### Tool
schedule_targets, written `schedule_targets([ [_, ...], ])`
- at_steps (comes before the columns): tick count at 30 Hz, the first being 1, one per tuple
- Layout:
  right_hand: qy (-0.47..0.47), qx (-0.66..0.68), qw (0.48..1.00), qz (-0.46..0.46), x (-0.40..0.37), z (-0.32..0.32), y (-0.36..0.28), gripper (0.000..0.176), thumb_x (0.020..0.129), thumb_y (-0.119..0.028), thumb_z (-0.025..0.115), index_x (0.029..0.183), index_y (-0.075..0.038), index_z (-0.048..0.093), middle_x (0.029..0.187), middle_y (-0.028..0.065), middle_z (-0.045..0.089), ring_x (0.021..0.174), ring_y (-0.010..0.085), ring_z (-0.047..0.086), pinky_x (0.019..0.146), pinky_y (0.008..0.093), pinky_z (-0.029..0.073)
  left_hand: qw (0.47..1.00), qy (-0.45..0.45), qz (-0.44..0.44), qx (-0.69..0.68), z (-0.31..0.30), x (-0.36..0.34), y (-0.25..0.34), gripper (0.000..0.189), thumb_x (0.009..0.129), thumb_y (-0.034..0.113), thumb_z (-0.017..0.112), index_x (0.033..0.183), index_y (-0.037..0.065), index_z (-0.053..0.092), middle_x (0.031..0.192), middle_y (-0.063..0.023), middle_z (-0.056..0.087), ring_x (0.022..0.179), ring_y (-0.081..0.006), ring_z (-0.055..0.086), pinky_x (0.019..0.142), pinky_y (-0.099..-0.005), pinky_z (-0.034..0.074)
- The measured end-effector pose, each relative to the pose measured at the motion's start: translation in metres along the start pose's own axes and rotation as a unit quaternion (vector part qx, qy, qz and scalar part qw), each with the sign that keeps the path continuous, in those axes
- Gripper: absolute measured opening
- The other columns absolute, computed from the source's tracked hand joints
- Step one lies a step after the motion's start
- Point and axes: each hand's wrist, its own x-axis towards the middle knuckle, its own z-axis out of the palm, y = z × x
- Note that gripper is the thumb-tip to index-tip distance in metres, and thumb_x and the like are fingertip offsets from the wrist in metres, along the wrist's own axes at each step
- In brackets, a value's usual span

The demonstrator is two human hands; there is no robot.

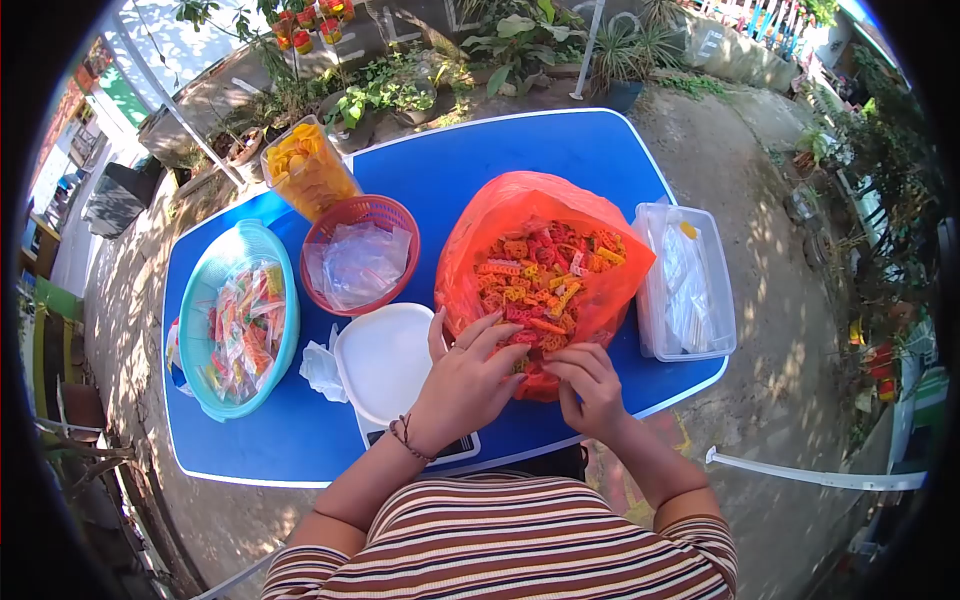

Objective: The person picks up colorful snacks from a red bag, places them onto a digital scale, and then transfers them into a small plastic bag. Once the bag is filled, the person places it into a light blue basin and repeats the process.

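Observation:
A large red plastic bag (470, 225) stands open on the blue table, full of small red, orange and yellow snack pieces (545, 285). My left hand (475, 370) reaches over the bag's near left edge, its fingers spread at the snack pieces. At the near right edge of the bag, my right hand (588, 385) has its thumb and fingers bent together at the rim; what lies between them is too small to make out. Partly behind my left wrist is a white scale (385, 360) with a flat white plate.
On the blue table (450, 145) are a teal basket (290, 330) of filled packets, a red basket (412, 235) with clear bags, a clear container (310, 175) of yellow pieces, and a clear box (685, 280) with plastic bags. Crumpled plastic (322, 372) lies beside the scale.

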Motion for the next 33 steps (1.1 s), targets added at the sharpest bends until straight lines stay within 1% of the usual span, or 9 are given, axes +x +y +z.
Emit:
schedule_targets([
  [3, 0.013, -0.056, 0.998, 0.026, 0.026, -0.005, 0.025, 0.033, 0.077, 0.01, 0.059, 0.108, 0.0, 0.068, 0.111, 0.0142, 0.069, 0.102, 0.0349, 0.065, 0.09, 0.0412, 0.052, 0.999, -0.016, 0.014, 0.029, 0.013, 0.013, 0.0, 0.03, 0.087, 0.018, 0.069, 0.117, 0.016, 0.069, 0.13, -0.0038, 0.062, 0.13, -0.0245, 0.054, 0.117, -0.0627, 0.014],
  [7, -0.055, -0.139, 0.987, 0.054, 0.038, -0.001, 0.047, 0.037, 0.081, 0.006, 0.058, 0.116, -0.002, 0.068, 0.116, 0.0128, 0.068, 0.112, 0.0344, 0.061, 0.098, 0.0427, 0.048, 0.998, -0.036, 0.05, 0.023, 0.032, 0.036, -0.009, 0.028, 0.087, 0.013, 0.065, 0.115, 0.015, 0.07, 0.128, -0.0042, 0.064, 0.124, -0.0229, 0.059, 0.114, -0.0599, 0.025],
  [10, -0.07, -0.138, 0.983, 0.1, 0.034, -0.001, 0.055, 0.036, 0.083, 0.002, 0.061, 0.118, -0.006, 0.069, 0.117, 0.0115, 0.067, 0.113, 0.034, 0.059, 0.099, 0.043, 0.046, 0.988, -0.14, 0.044, 0.044, 0.037, 0.046, -0.008, 0.032, 0.087, 0.014, 0.064, 0.118, 0.015, 0.068, 0.129, -0.0051, 0.064, 0.122, -0.0218, 0.061, 0.113, -0.0569, 0.03],
  [15, -0.031, -0.168, 0.953, 0.248, 0.025, -0.018, 0.035, 0.031, 0.085, -0.006, 0.067, 0.115, -0.009, 0.07, 0.109, 0.0111, 0.066, 0.104, 0.0346, 0.058, 0.092, 0.0444, 0.048, 0.989, -0.111, 0.031, 0.092, 0.041, 0.045, -0.013, 0.041, 0.088, 0.021, 0.066, 0.128, 0.017, 0.063, 0.132, -0.006, 0.063, 0.123, -0.0206, 0.06, 0.113, -0.0589, 0.03],
  [19, -0.039, -0.17, 0.948, 0.266, 0.024, -0.027, 0.031, 0.034, 0.084, -0.007, 0.069, 0.117, -0.009, 0.069, 0.106, 0.0137, 0.065, 0.102, 0.0362, 0.057, 0.092, 0.0442, 0.048, 0.985, -0.105, 0.007, 0.135, 0.039, 0.047, -0.024, 0.05, 0.086, 0.03, 0.071, 0.133, 0.017, 0.06, 0.138, -0.0087, 0.059, 0.123, -0.0219, 0.06, 0.113, -0.0608, 0.03],
  [22, -0.065, -0.193, 0.946, 0.254, 0.027, -0.029, 0.025, 0.038, 0.083, -0.008, 0.069, 0.122, -0.009, 0.067, 0.109, 0.0149, 0.065, 0.101, 0.0378, 0.057, 0.093, 0.0448, 0.048, 0.986, -0.115, -0.021, 0.118, 0.035, 0.05, -0.021, 0.057, 0.083, 0.033, 0.074, 0.133, 0.012, 0.059, 0.143, -0.016, 0.053, 0.131, -0.0256, 0.054, 0.115, -0.0642, 0.024],
  [25, -0.098, -0.216, 0.938, 0.252, 0.028, -0.027, 0.027, 0.043, 0.083, -0.008, 0.07, 0.126, -0.009, 0.066, 0.111, 0.0156, 0.066, 0.1, 0.0388, 0.058, 0.094, 0.0443, 0.049, 0.984, -0.109, -0.005, 0.144, 0.039, 0.049, -0.023, 0.066, 0.078, 0.035, 0.078, 0.136, 0.012, 0.057, 0.144, -0.0185, 0.051, 0.132, -0.0285, 0.053, 0.116, -0.0646, 0.024],
  [28, -0.117, -0.181, 0.945, 0.247, 0.035, -0.014, 0.03, 0.045, 0.083, -0.008, 0.069, 0.128, -0.009, 0.065, 0.113, 0.017, 0.066, 0.1, 0.0384, 0.06, 0.094, 0.0438, 0.05, 0.98, -0.094, -0.005, 0.176, 0.045, 0.047, -0.021, 0.056, 0.078, 0.036, 0.078, 0.128, 0.017, 0.063, 0.146, -0.0153, 0.049, 0.135, -0.0265, 0.051, 0.115, -0.0633, 0.026],
  [33, -0.064, 0.02, 0.982, 0.175, 0.046, -0.002, 0.035, 0.043, 0.084, -0.005, 0.065, 0.127, -0.004, 0.064, 0.119, 0.0188, 0.066, 0.108, 0.0379, 0.06, 0.096, 0.0437, 0.049, 0.987, -0.075, -0.002, 0.14, 0.046, 0.051, -0.027, 0.018, 0.084, 0.017, 0.064, 0.099, 0.012, 0.071, 0.138, -0.0181, 0.055, 0.128, -0.0268, 0.056, 0.113, -0.0681, 0.026],
])
